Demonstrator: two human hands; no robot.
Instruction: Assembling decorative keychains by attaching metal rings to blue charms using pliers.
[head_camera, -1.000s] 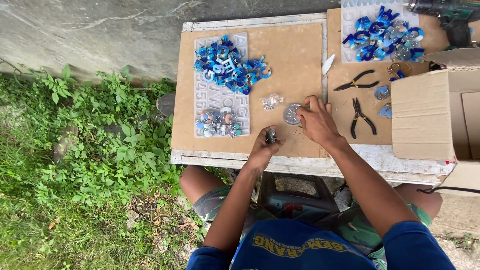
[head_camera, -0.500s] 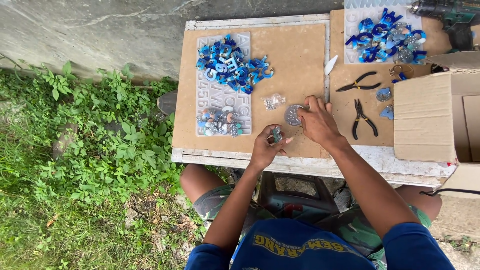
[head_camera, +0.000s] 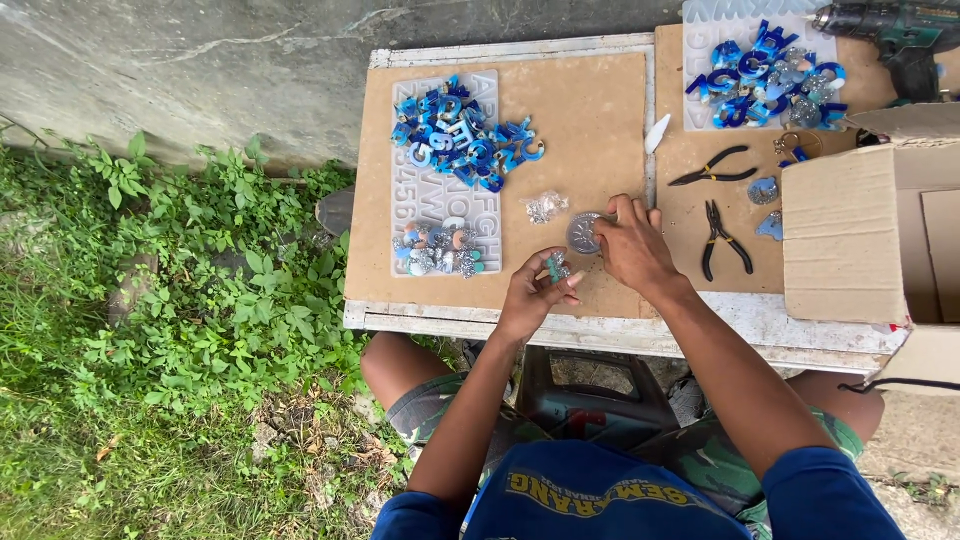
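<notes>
Left hand (head_camera: 530, 295) pinches a small teal-and-glitter charm (head_camera: 556, 266) between its fingertips, just above the board's (head_camera: 590, 120) near edge. Right hand (head_camera: 632, 245) rests fingers-down on a round clear container (head_camera: 582, 232), fingers closed on its rim. Two black pliers (head_camera: 722, 235) lie right of it.
</notes>
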